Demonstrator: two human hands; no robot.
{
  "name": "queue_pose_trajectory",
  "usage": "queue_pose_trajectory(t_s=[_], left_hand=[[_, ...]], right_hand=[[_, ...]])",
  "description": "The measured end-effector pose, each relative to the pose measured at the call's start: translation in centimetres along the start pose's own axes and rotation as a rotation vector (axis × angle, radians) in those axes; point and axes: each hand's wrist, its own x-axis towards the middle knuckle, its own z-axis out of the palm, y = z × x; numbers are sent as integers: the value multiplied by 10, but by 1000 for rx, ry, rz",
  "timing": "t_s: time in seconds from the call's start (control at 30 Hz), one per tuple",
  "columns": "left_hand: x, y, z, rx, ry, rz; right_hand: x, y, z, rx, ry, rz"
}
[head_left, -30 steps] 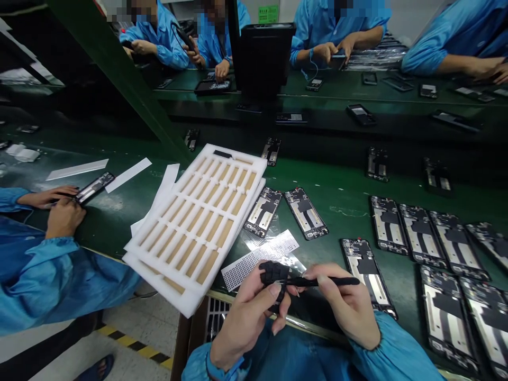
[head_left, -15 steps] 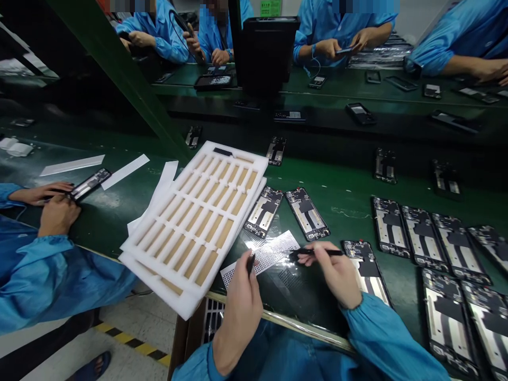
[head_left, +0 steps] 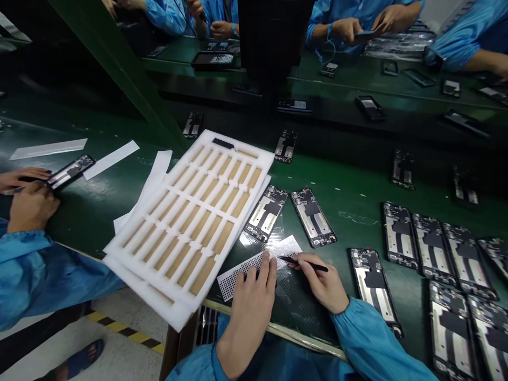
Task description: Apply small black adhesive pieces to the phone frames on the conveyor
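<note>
My right hand (head_left: pixel 323 283) grips black tweezers (head_left: pixel 313 264), their tips at the upper right part of a white perforated sheet (head_left: pixel 242 275). The sheet bears rows of small dark dots or holes. My left hand (head_left: pixel 254 307) rests on it, fingers stretched forward and pressing it. Dark bits show between those fingers, seemingly a slim black tool, mostly hidden. An opened phone (head_left: pixel 266 211) lies just beyond the sheet, its inner board and metal frame showing. Another opened phone (head_left: pixel 313 218) lies to its right. A further one (head_left: pixel 375 288) is right of my right hand.
Stacked white foam trays (head_left: pixel 186 211) with slots stand at left, overhanging the table edge. Several opened phones (head_left: pixel 448 323) lie in rows at right. White strips (head_left: pixel 111 159) lie further left, near a co-worker's hands (head_left: pixel 34 206). A green post (head_left: pixel 119 69) and a dark shelf rise ahead.
My left hand has turned palm-down and settled onto the sheet. My right hand has brought the tweezers' tips left, closer to my left fingers. The camera view has tilted down slightly.
</note>
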Motion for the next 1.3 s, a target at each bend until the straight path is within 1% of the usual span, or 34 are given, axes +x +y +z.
queue_pose_trajectory(t_s=[0.17,0.33,0.43,0.53,0.67,0.73,0.8,0.87,0.93,1.0,1.07,1.13,1.17,1.23,1.27,1.3], left_hand=[[2,-2,-1,-47,-21,20],[1,-3,1,-86,-22,30],[1,-2,1,-95,-19,34],[1,-3,1,-112,-32,37],[1,-3,1,-134,-54,23],[0,-2,2,-136,-60,16],[0,-2,2,-139,-71,15],[1,-2,1,-147,-86,15],[2,-2,-1,-155,-108,10],[2,-3,-3,-162,-137,3],[1,-4,-4,-171,-158,-4],[-1,-6,-3,-194,-127,-16],[-1,-6,-2,-219,-78,-30],[-1,-5,0,-306,73,-79],[0,-4,0,-365,152,-109],[1,-1,-1,-431,220,-126]], right_hand=[[6,1,-6,-51,-90,-54],[11,2,-10,-27,-160,-52],[20,-1,-16,-18,-220,-49],[41,-9,-25,-39,-366,-70],[86,-21,-35,-75,-625,-103],[105,-24,-36,-65,-738,-78],[118,-25,-32,-36,-809,-15],[123,-24,-27,6,-825,58],[120,-23,-21,73,-773,127],[109,-20,-22,166,-659,189],[91,-14,-32,251,-505,233],[67,-5,-54,311,-260,261],[52,1,-68,331,-101,271],[22,14,-97,356,234,291],[8,22,-108,345,357,298],[-5,29,-117,317,442,312]])
